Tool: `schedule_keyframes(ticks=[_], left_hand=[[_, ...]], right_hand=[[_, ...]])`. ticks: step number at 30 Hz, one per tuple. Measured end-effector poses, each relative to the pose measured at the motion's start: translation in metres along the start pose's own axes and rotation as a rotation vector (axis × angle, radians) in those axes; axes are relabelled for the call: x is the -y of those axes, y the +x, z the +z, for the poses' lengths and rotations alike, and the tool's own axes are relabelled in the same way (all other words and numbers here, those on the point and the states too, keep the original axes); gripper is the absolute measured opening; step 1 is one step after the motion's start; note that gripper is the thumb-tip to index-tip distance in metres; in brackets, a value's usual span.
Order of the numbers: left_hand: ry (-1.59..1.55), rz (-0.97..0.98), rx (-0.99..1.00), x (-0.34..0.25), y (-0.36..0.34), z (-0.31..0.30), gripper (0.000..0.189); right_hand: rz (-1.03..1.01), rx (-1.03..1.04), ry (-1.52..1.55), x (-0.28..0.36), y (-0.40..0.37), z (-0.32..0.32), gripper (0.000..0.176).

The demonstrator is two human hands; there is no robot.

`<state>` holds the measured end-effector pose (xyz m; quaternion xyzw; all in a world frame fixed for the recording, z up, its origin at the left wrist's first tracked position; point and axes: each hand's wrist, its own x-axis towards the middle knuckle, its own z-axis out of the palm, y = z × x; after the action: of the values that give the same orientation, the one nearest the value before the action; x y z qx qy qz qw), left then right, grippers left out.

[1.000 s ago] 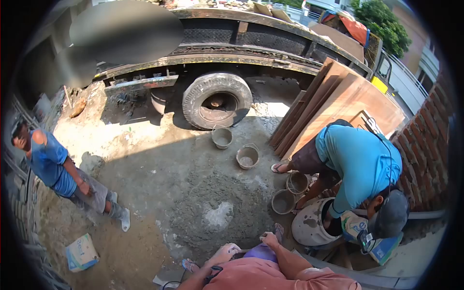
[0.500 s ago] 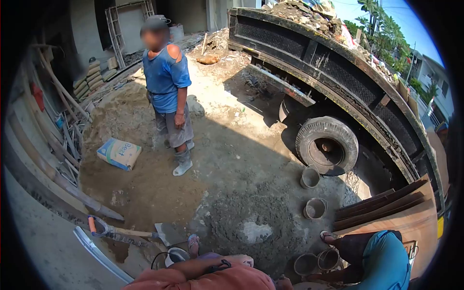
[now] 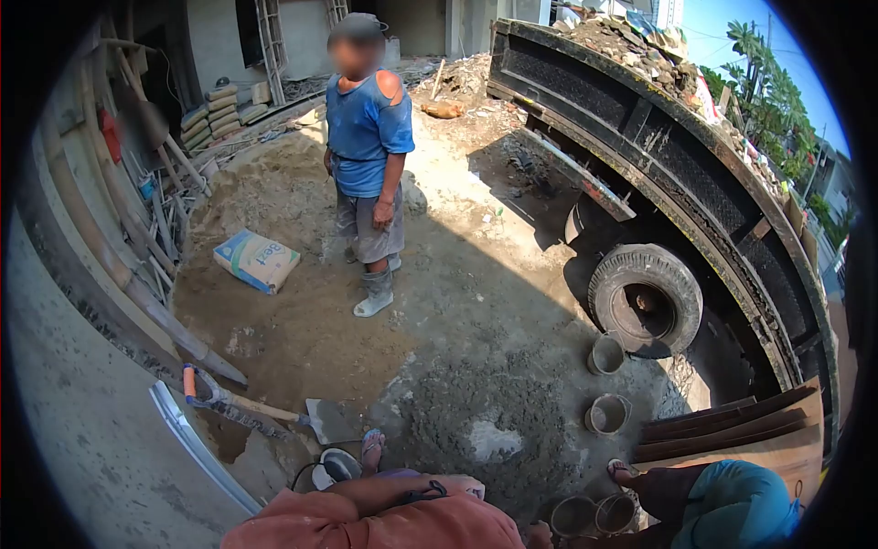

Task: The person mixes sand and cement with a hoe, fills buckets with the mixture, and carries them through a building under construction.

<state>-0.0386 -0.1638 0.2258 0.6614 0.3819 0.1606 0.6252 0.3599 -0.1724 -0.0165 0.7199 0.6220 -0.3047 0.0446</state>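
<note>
My left hand [image 3: 465, 485] is low at near centre, my right hand [image 3: 539, 532] beside the near-right buckets [image 3: 594, 515]. Can't tell either's grip.

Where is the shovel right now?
In the head view, the shovel lies at lower left, its blade beside the camera wearer's sandalled foot and its orange grip near the curved metal strip.

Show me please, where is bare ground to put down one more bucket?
Bare brown sand lies between the blue-and-white paper bag and the wooden-handled metal shovel. Bare grey ground spreads between the grey rubber boots and the large black truck wheel. Crowded: lower right, around two round grey buckets.
</note>
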Motion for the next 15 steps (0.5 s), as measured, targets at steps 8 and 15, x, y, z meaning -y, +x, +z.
schedule_keyframes(ticks=[8, 15], left_hand=[[0.004, 0.051, -0.012, 0.029, 0.003, 0.013, 0.036], [0.054, 0.018, 0.030, 0.020, -0.018, 0.020, 0.027]], right_hand=[[0.127, -0.016, 0.974, -0.037, 0.013, 0.044, 0.018], [0.247, 0.090, 1.010, 0.039, -0.047, 0.036, 0.020]])
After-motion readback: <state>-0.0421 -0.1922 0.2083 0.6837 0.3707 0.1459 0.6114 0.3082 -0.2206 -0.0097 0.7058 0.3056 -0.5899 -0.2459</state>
